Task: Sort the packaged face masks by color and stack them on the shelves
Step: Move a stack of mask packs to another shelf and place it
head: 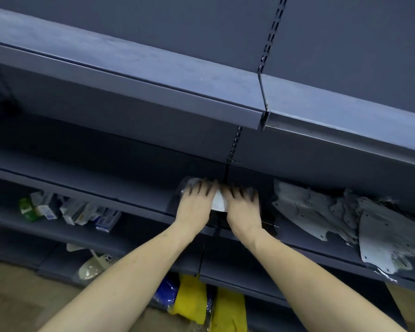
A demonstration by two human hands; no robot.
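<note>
Bare forearms reach to a middle shelf (139,200), left hand (194,202) and right hand (242,207) pressing flat, fingers spread, on a white packaged mask (219,200) at the shelf's front edge

Squaring the pack before letting go looks wise; grey packaged masks (333,216) pile along the same shelf's right end, small boxes (77,212) sit one shelf down, yellow packs (211,307) lowest

small boxes (82,213), green bottle (27,208), brown floor (22,295)
</note>
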